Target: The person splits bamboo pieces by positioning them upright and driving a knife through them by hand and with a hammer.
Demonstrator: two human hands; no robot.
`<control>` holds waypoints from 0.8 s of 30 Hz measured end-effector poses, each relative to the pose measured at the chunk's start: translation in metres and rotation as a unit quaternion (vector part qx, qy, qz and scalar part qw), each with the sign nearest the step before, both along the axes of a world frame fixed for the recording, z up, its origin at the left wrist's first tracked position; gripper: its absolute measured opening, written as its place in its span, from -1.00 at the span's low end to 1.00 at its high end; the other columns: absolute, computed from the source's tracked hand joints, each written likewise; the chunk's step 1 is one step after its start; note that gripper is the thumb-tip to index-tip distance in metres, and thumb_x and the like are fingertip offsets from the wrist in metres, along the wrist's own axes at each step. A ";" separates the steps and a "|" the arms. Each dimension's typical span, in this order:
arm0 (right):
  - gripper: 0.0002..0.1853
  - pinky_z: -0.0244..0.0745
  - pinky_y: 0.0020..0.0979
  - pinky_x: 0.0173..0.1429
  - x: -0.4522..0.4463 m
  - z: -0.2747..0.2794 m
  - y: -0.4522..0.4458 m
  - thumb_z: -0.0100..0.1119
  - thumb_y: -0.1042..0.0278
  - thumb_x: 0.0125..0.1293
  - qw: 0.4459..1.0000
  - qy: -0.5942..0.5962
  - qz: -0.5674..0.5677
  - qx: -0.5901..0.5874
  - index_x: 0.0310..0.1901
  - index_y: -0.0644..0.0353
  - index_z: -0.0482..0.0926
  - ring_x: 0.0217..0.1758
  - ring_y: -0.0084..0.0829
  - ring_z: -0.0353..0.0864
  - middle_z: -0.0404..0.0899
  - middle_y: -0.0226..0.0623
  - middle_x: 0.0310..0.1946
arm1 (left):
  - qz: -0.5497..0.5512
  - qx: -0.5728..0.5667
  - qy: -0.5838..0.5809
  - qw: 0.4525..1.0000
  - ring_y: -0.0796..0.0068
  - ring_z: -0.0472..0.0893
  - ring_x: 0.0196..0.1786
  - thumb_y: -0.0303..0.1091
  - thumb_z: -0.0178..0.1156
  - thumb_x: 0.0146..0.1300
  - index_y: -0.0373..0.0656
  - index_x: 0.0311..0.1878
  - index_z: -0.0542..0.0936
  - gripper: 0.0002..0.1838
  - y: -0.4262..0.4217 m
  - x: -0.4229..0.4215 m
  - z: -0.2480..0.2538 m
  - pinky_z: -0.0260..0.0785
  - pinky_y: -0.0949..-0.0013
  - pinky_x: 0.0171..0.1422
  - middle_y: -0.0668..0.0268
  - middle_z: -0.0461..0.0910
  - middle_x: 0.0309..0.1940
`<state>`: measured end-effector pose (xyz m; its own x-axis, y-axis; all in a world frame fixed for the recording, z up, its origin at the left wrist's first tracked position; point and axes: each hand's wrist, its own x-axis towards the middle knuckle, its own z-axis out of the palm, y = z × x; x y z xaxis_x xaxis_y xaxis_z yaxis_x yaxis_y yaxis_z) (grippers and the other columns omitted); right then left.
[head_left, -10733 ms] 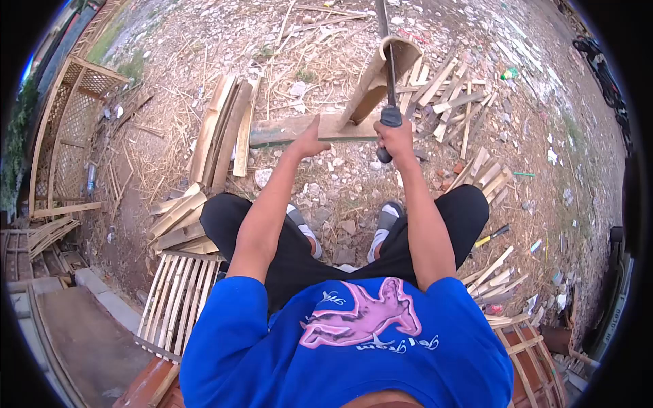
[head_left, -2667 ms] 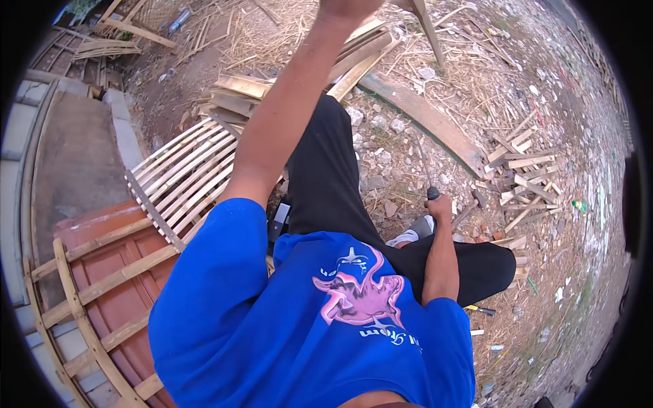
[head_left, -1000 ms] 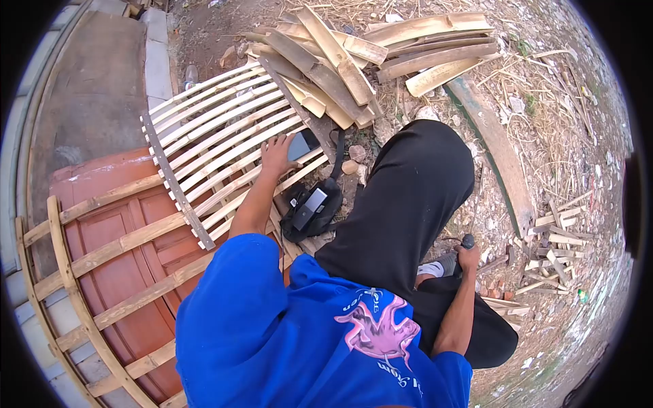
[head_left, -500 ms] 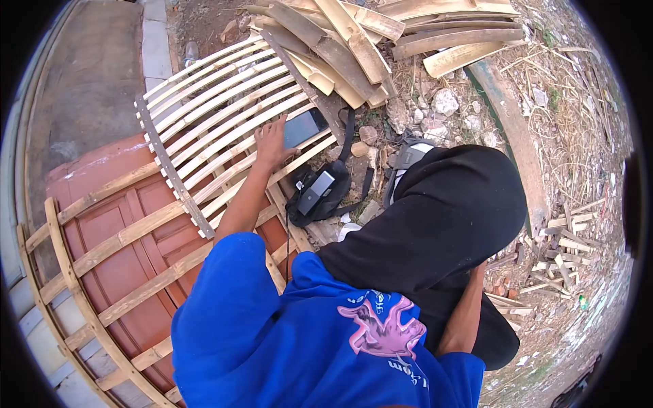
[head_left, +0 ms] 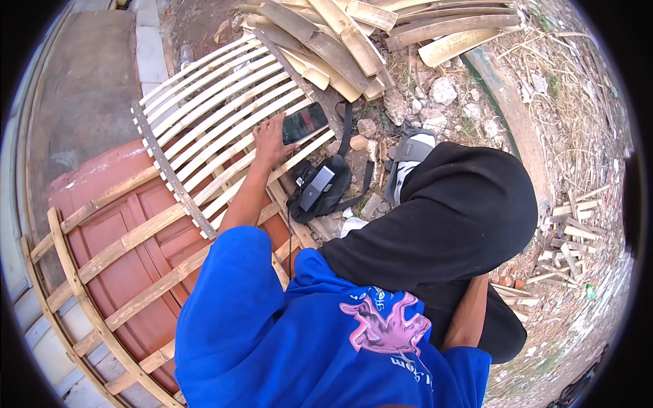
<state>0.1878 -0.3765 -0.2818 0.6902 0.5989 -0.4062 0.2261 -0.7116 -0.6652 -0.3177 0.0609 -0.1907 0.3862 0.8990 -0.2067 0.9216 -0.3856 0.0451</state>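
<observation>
My left hand point(head_left: 270, 141) is at the near end of a dark smartphone point(head_left: 304, 124), thumb along one edge and bent fingers at the other. The phone is over the right side of a rack of pale bamboo slats point(head_left: 214, 112) joined by darker cross strips. Just below the hand, a black bag with straps point(head_left: 343, 182) has a small grey box-shaped device point(head_left: 317, 188) on top, with a thin cable running down from it. My right forearm point(head_left: 469, 314) goes behind my bent leg in black trousers, which hides the right hand.
Split bamboo pieces point(head_left: 340, 41) are piled beyond the rack. A bamboo lattice point(head_left: 132, 236) lies over reddish-brown panels at left. My sandalled foot point(head_left: 410, 153) rests among stones and rubble point(head_left: 443, 92). A long board point(head_left: 513, 115) and short wood offcuts point(head_left: 568, 248) lie at right.
The view has shifted slightly. The phone's screen looks darker, its bluish reflection gone, while my left hand stays at its end. My knee has moved a little to the right, showing more of the sandal.
</observation>
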 end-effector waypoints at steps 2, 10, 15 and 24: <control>-0.51 0.49 -0.12 0.04 -0.001 0.001 0.000 0.34 0.05 0.06 1.000 0.002 -0.002 -0.001 -0.14 0.35 0.61 -0.07 0.01 0.68 0.69 0.04 -0.25 | 0.007 -0.016 0.012 1.000 0.13 0.31 0.34 -0.04 0.62 -0.26 0.05 0.43 0.24 0.12 0.003 0.004 0.004 0.00 -0.14 0.42 0.24 0.37 0.30; -0.51 0.49 -0.12 0.04 0.000 0.002 0.000 0.34 0.04 0.06 1.000 0.006 -0.002 -0.002 -0.15 0.35 0.62 -0.07 0.02 0.68 0.69 0.04 -0.25 | 0.048 -0.091 0.115 0.988 0.12 0.27 0.38 0.04 0.64 -0.31 0.16 0.46 0.26 0.16 0.014 0.012 0.010 0.01 -0.27 0.40 0.18 0.29 0.30; -0.50 0.49 -0.11 0.04 0.000 0.002 0.004 0.34 0.04 0.06 1.000 0.006 0.004 0.002 -0.15 0.35 0.62 -0.07 0.03 0.68 0.69 0.05 -0.24 | 0.095 -0.147 0.148 0.973 0.08 0.24 0.41 -0.02 0.66 -0.35 0.22 0.45 0.26 0.17 0.023 0.029 0.021 0.01 -0.29 0.41 0.16 0.25 0.32; -0.50 0.49 -0.11 0.04 0.007 0.010 0.018 0.34 0.03 0.06 0.999 0.028 0.009 -0.014 -0.15 0.35 0.62 -0.06 0.04 0.68 0.69 0.05 -0.24 | 0.110 -0.144 0.172 0.968 0.08 0.20 0.44 0.00 0.66 -0.33 0.22 0.45 0.25 0.17 0.023 0.040 0.024 -0.02 -0.31 0.43 0.16 0.24 0.34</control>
